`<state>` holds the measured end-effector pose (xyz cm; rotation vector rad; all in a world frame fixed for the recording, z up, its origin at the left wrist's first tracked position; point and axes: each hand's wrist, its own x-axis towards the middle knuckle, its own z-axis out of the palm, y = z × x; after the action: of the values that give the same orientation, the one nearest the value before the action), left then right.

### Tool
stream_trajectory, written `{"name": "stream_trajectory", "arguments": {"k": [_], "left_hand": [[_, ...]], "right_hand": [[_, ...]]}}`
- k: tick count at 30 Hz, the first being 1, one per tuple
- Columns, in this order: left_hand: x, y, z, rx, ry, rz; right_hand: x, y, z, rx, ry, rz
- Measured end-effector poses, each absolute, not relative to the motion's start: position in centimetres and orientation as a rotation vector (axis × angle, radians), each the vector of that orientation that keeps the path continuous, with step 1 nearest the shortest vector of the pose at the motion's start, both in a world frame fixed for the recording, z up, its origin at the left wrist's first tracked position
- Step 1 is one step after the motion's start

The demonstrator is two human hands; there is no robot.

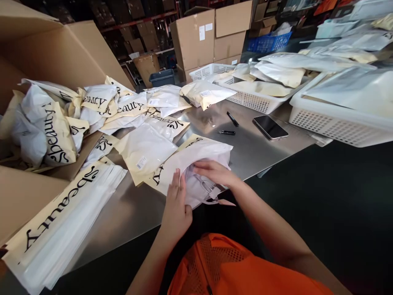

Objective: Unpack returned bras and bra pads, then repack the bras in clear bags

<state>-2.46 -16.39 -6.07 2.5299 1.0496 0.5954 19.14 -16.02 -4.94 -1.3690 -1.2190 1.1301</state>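
A white and cream plastic mailing bag (211, 148) with black lettering lies at the table's near edge, its mouth toward me. Pale lilac fabric, a garment with thin straps (196, 189), sits partly in that mouth and partly outside. My left hand (178, 205) rests along the left side of the opening, fingers straight and flat against bag and fabric. At the right of the mouth, my right hand (213, 171) has its fingers bent over the garment, fingertips at the bag's lip. A flat mailing bag with a label (145, 151) lies just left.
Filled bags (49, 127) crowd a large carton (86, 53) at left. A stack of flat mailing bags (70, 213) lies in front. A phone (270, 126), a black pen (232, 119) and a small black tool (226, 132) lie ahead. White baskets (334, 125) hold more bags at right.
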Motion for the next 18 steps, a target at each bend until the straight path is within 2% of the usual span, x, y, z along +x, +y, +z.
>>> {"name": "stream_trajectory", "arguments": {"k": [3, 5, 7, 12, 15, 18], "left_hand": [[-2.8, -16.0, -4.7, 2.472, 1.087, 0.572], [-2.6, -16.3, -4.4, 2.483, 1.077, 0.545], [-2.4, -16.6, -4.5, 2.516, 1.05, 0.525], [-2.7, -17.1, -5.2, 2.578, 1.011, 0.492], [-3.8, -17.0, -5.2, 2.578, 1.034, 0.494], [-4.8, -17.1, -5.6, 2.623, 1.015, 0.493]], "right_hand": [[21.1, -21.0, -5.8, -1.902, -1.225, 0.715], [21.8, -24.2, -7.6, -2.247, -1.199, 0.624], [21.2, -26.1, -10.3, -2.186, -1.267, 0.794], [16.7, -25.3, -15.5, -1.295, -1.331, 1.391], [16.1, -24.5, -14.2, -1.24, -1.238, 1.693], [17.9, -23.8, -10.7, -1.267, -1.312, 1.722]]}}
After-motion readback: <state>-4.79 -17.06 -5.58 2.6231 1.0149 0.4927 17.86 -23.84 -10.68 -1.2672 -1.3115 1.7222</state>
